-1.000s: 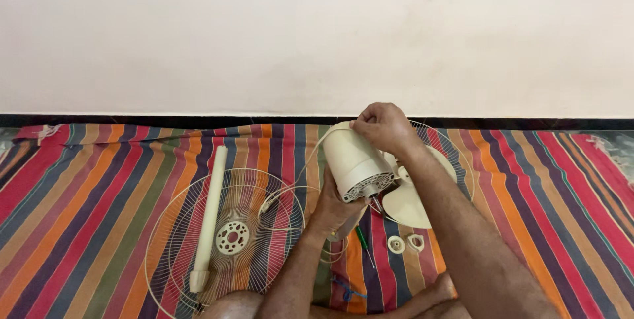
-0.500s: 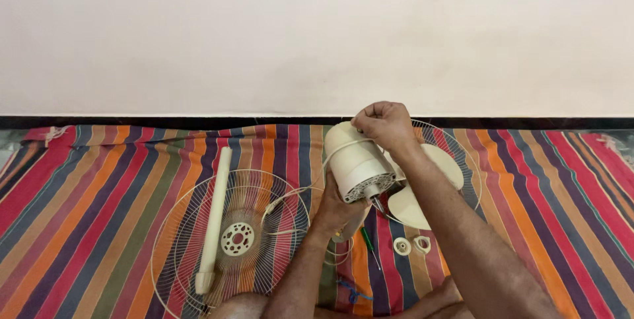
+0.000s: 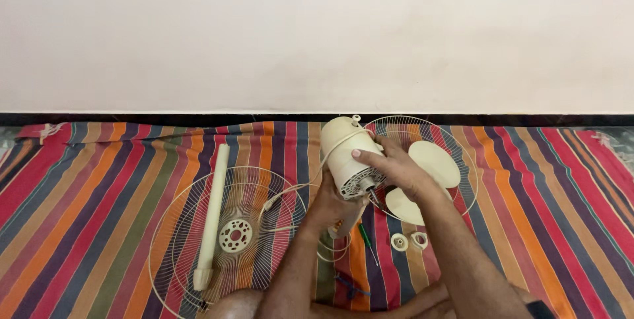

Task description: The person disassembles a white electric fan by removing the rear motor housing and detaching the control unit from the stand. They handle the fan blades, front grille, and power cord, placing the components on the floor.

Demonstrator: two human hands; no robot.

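**Two hands hold a cream fan motor housing above a striped mat**

A person sits on the floor, seen from above. The left hand (image 3: 330,205) cups the cream fan motor housing (image 3: 347,157) from below, fingers curled up around its underside. The right hand (image 3: 389,166) lies over the housing's right side, fingers spread and pressed against the casing in a loose grip. The housing is lifted off the striped mat (image 3: 99,187), tilted, with its vented end facing the person and a white cord (image 3: 290,193) trailing from it to the left.

Just behind the right hand lies a wire fan guard (image 3: 456,154) with cream fan blades (image 3: 436,164) resting in it. To the left, a second wire guard (image 3: 231,240) lies flat, with a cream tube (image 3: 211,213) laid across it. Near the person's wrists sit a green-handled screwdriver (image 3: 365,238) and two small cream round fittings (image 3: 408,241), side by side on the mat.
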